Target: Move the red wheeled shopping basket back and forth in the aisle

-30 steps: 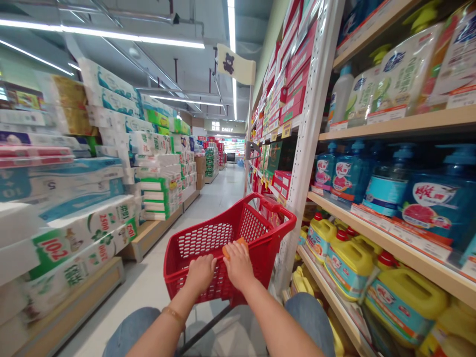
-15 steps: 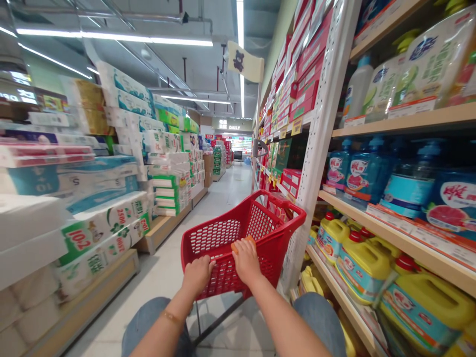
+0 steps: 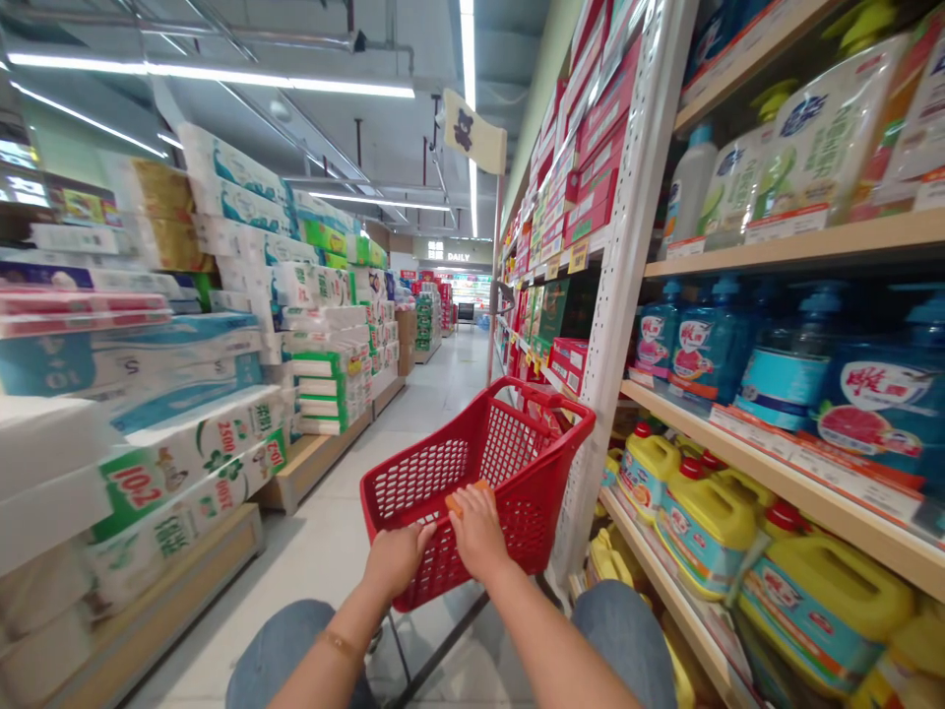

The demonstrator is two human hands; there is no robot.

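Note:
A red plastic shopping cart [image 3: 509,448] with a perforated basket stands in front of my knees, turned at an angle across the aisle. My left hand [image 3: 399,561] has its fingers curled over the near rim, and a thin bracelet circles that wrist. To its right, my right hand [image 3: 478,532] closes over the same rim, with an orange piece [image 3: 456,506] showing at its fingers. No goods show in the part of the basket I can see. The cart's far right corner is close to the white shelf post [image 3: 616,295].
Shelves on the right hold blue pump bottles [image 3: 694,340] and yellow jugs [image 3: 705,512]. Paper packs [image 3: 192,458] are stacked on low platforms at the left. A pale floor aisle [image 3: 443,384] runs ahead; a bear flag [image 3: 474,133] stands on a pole.
The cart has turned slightly, its far right corner shifting left, and both hands have moved slightly with it. The right-hand shelves and flag appear farther left in view.

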